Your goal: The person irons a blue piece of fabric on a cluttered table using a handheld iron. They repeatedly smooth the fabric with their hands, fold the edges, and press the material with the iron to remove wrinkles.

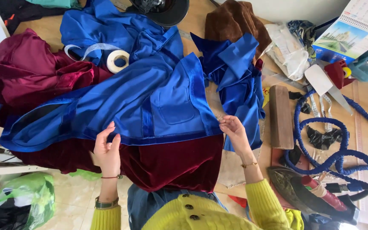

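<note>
A shiny blue garment (150,93) with a patch pocket lies spread across the worktable over dark red velvet cloth (171,164). My left hand (107,147) rests on the garment's lower velvet-trimmed hem, fingers pinching its edge. My right hand (234,130) pinches the garment's lower right corner between thumb and fingers. Both wrists come out of yellow knitted sleeves.
A roll of white tape (118,61) lies on the blue cloth. More blue fabric (239,76) and brown cloth (233,19) lie at the back. A wooden block (280,116), a blue covered cord (337,149), an iron (311,191) and a calendar (354,30) sit at the right.
</note>
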